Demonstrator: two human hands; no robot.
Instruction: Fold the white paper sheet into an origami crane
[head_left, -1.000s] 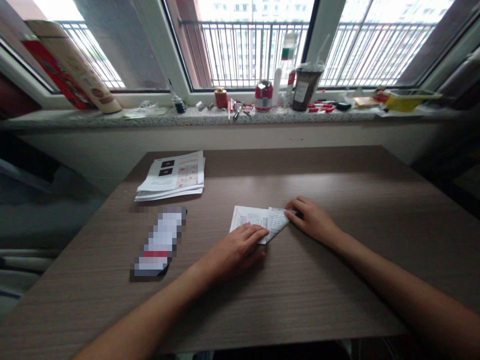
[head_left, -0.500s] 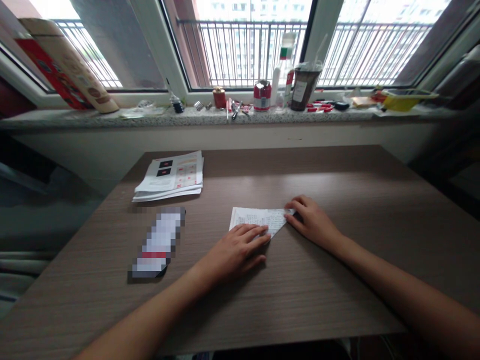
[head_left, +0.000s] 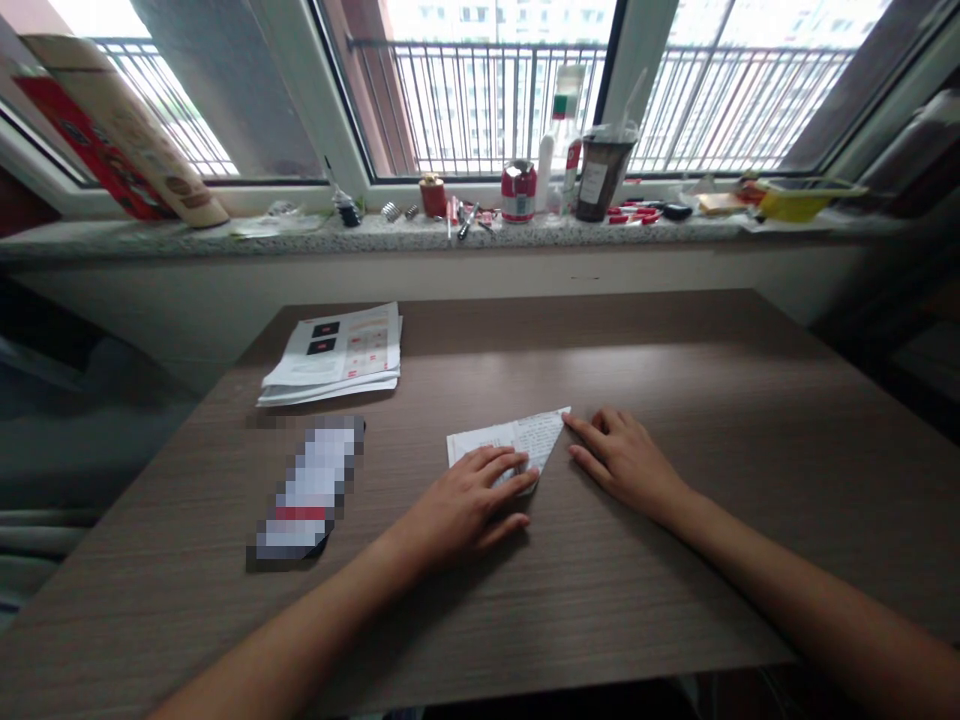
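Note:
A folded sheet of printed paper [head_left: 484, 440] lies on the wooden table [head_left: 600, 600], its right end narrowing to a point. My left hand [head_left: 476, 500] rests over the lower part of the paper with fingers outstretched, pressing it to the table and hiding that edge. At the pointed tip, my right hand [head_left: 619, 455] touches the corner with its index fingertip. Its thumb is apart from the index finger, and nothing shows between them.
Left of the paper lies a phone [head_left: 307, 490] with a blurred screen. Behind it sits a stack of printed sheets [head_left: 337, 350]. Along the windowsill [head_left: 405, 238] stand a soda can [head_left: 518, 190], a lidded cup [head_left: 600, 175], a bottle [head_left: 568, 130] and a yellow container [head_left: 802, 200].
The paper has turned a little, its pointed tip moving up and its left end down. My right hand has loosened from the corner, leaving just the index fingertip on it.

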